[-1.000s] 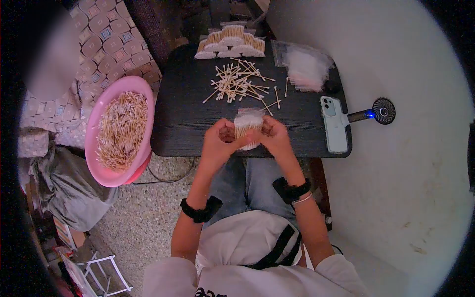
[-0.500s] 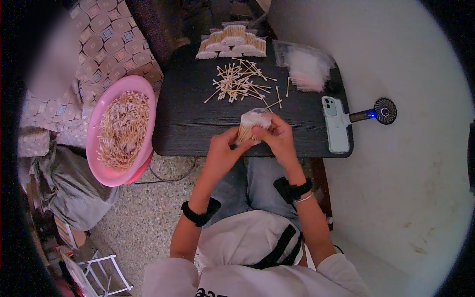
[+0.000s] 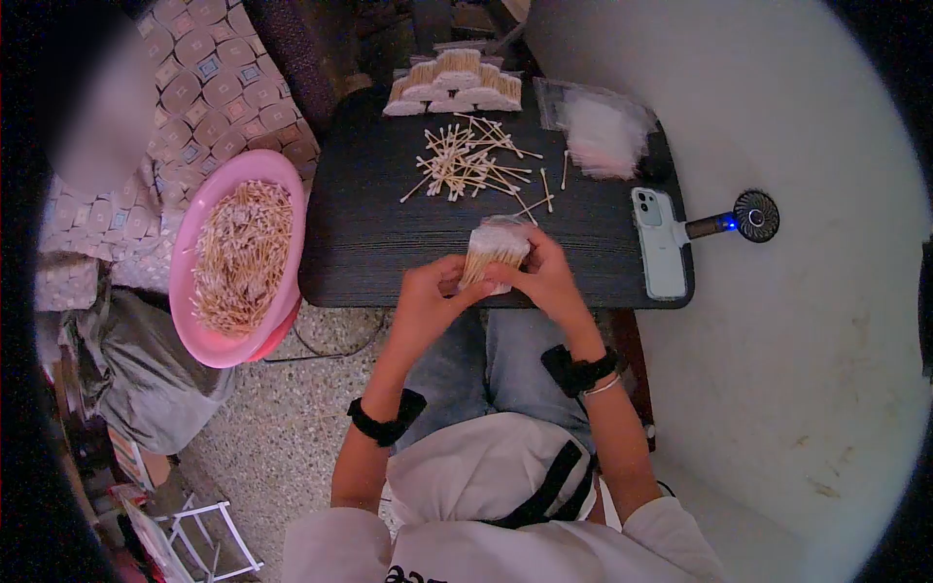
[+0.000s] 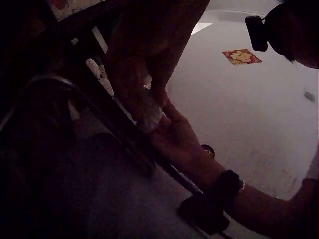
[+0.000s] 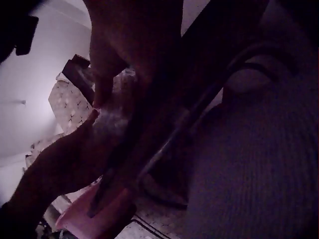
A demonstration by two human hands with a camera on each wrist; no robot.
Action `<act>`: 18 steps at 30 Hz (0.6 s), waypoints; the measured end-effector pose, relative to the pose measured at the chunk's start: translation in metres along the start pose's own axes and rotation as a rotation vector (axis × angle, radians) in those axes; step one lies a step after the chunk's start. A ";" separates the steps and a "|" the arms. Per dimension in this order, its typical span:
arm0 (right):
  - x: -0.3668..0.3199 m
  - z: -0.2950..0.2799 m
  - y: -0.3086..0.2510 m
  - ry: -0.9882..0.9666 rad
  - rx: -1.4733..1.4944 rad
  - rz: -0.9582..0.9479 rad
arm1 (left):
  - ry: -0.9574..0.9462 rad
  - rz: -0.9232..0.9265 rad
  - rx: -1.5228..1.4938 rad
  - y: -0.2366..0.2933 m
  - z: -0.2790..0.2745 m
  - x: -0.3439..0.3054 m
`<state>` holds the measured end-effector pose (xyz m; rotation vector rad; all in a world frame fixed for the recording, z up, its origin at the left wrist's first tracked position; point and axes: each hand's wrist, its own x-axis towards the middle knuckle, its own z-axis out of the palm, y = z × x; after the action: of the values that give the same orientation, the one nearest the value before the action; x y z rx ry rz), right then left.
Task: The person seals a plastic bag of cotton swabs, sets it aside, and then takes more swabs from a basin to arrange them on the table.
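A clear bag packed with cotton swabs (image 3: 496,255) is held between both hands over the table's front edge. The left hand (image 3: 428,296) grips its lower left side, thumb across the front. On the other side the right hand (image 3: 550,282) grips the bag, its thumb lying low on the front and its fingers by the upper right edge. Both wrist views are dark; the bag shows as a pale shape in the left wrist view (image 4: 150,112) and between the hands in the right wrist view. Loose swabs (image 3: 462,160) lie scattered beyond the hands.
Filled swab bags (image 3: 457,83) are stacked at the back of the black table (image 3: 369,233). Flat empty bags (image 3: 604,134) lie back right, with a phone (image 3: 659,243) and small fan (image 3: 755,216) at the right edge. A pink basin (image 3: 183,282) of swabs stands left.
The bag has moved slightly to the right and now leans a little. Both hands have shifted their hold on it; the right fingers have moved along its upper right side.
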<state>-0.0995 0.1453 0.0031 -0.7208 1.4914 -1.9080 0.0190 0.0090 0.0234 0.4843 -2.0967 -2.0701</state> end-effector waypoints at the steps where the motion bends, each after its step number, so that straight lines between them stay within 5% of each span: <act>1: -0.001 0.001 0.003 0.035 0.022 0.007 | 0.008 0.033 0.008 0.002 0.002 -0.001; 5: -0.001 0.001 0.004 0.104 0.012 0.045 | -0.075 0.143 0.071 0.001 0.002 -0.003; 8: 0.000 0.003 0.000 0.070 -0.018 0.028 | -0.011 0.021 -0.020 -0.010 0.004 0.001; 11: 0.003 0.003 0.004 0.070 -0.005 -0.154 | 0.047 0.005 -0.137 -0.010 0.006 0.001; 18: -0.001 0.003 -0.007 0.013 0.016 0.060 | 0.055 0.031 -0.026 -0.010 0.007 -0.002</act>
<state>-0.0971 0.1455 0.0101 -0.6503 1.4873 -1.8818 0.0194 0.0159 0.0140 0.4955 -2.0308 -2.0411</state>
